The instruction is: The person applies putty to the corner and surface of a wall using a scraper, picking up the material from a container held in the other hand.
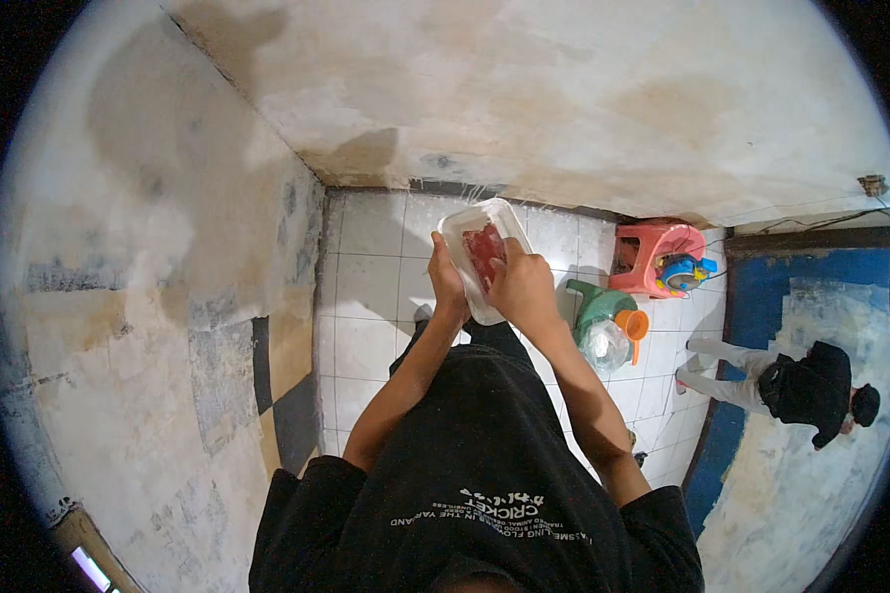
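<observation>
I hold a white rectangular tray (510, 215) in front of my body, with my left hand (447, 280) gripping its left side. My right hand (525, 287) grips a flat red tool (482, 247) with white smears on it, inside the tray. The tool looks like a plastic spreader; its handle is mostly hidden by my fingers. The tray is above the white tiled floor (366, 227).
To the right are a pink stool (643, 244) holding a blue device (684, 272), a green container (588, 304), an orange dipper (633, 324) and a clear bag (603, 351). A co-worker (801, 390) stands by the blue-and-white right wall. Patchy walls (148, 346) enclose the floor.
</observation>
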Tool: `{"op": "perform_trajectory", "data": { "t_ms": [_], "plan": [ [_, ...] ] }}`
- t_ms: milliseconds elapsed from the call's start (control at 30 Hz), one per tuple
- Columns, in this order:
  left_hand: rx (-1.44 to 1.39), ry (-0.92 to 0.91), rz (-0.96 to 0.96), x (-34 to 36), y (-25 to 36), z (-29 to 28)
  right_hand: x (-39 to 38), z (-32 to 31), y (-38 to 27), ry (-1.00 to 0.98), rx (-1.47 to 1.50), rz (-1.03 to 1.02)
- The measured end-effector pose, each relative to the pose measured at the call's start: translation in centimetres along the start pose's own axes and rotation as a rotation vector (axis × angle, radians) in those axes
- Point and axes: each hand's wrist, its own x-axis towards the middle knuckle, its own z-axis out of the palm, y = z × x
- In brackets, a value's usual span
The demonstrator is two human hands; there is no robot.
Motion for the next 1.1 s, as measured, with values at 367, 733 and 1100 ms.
{"op": "perform_trajectory", "data": {
  "t_ms": [367, 733, 1100],
  "plan": [
    [0.018, -0.038, -0.017, 0.5, -0.2, -0.5, 0.0, 0.5, 0.6, 0.027, 0.007, 0.061],
    [-0.067, -0.078, -0.216, -0.5, -1.3, -1.1, -1.0, 1.0, 1.2, -0.131, -0.085, 0.148],
    [-0.130, -0.119, -0.279, -0.8, -2.2, -1.4, -0.5, 3.5, 3.5, -0.092, -0.019, 0.154]
  ]
}}
